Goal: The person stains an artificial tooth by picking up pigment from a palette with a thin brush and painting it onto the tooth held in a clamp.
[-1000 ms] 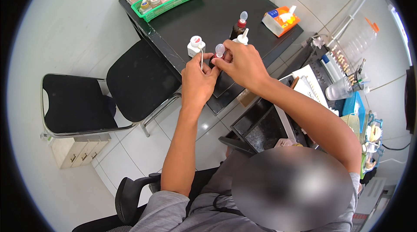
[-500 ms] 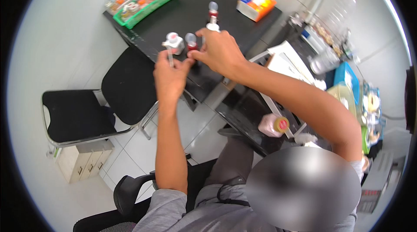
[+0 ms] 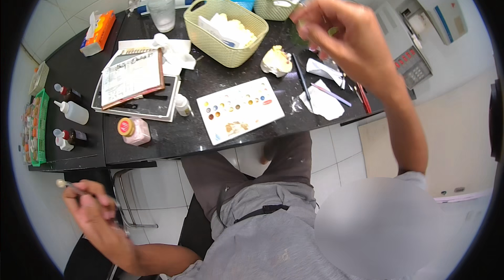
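Thin stick with a rounded cream tip [image 3: 62, 183] jutted from the left hand [image 3: 97, 217] of a seated person in a grey T-shirt [image 3: 273, 227], pinched between thumb and fingers and well clear of the black tabletops. The left elbow was bent close to the body, the forearm reached out to the person's left, and the hand hung in the air over a black padded chair [image 3: 79, 261], the tip pointing away from the palm.

On the opposite side, the right arm rose from a bent elbow, lifting the right hand [image 3: 349, 38] high above the worktop's far end, wrist flexed and fingers curled inward. Its fingertips were blurred, and from where I stood I could not tell whether they gripped anything.

Between the two hands, on the speckled black worktop [image 3: 168, 149], lay a white rectangular palette dotted with coloured paints [image 3: 239, 109]. Just beyond it stood a cream-and-white dental model [image 3: 276, 62], near a pale green woven plastic basket [image 3: 223, 53]. A pink jar with a gold lid [image 3: 137, 133] stood nearer the left hand.
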Demonstrator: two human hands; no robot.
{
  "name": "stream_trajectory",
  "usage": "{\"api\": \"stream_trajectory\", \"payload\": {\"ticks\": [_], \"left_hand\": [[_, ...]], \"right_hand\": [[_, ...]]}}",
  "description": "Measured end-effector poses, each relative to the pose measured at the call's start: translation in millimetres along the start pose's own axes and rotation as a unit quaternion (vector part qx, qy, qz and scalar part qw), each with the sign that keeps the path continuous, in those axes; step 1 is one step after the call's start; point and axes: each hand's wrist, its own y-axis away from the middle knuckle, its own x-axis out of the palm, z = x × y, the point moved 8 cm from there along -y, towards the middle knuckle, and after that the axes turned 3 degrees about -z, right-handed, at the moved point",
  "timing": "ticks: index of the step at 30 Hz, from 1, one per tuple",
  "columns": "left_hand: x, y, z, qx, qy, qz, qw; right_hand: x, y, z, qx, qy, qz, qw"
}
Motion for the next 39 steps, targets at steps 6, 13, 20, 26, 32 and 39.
{"api": "stream_trajectory", "payload": {"ticks": [6, 13, 20, 26, 32, 39], "left_hand": [[139.7, 84.5, 41.5, -0.089, 0.033, 0.181, 0.979], [212.6, 136.4, 91.6, -0.216, 0.1, 0.264, 0.935], [225.4, 127.8, 102.0, -0.146, 0.022, 0.268, 0.952], [229.9, 108.1, 104.1, -0.086, -0.036, 0.247, 0.965], [233.1, 101.5, 105.0, -0.115, -0.067, 0.259, 0.957], [226.8, 101.4, 115.8, -0.154, -0.029, 0.199, 0.967]], "right_hand": [[49.8, 90.0, -121.2, 0.185, 0.089, 0.065, 0.976], [80.0, 97.2, -148.3, 0.193, 0.04, 0.091, 0.976], [57.8, 104.5, -163.2, 0.317, -0.249, -0.009, 0.915], [73.2, 99.9, -134.5, 0.231, -0.479, -0.088, 0.843], [98.3, 84.6, -98.1, 0.126, -0.363, -0.089, 0.919], [117.5, 75.0, -90.8, 0.085, -0.323, -0.045, 0.942]]}}
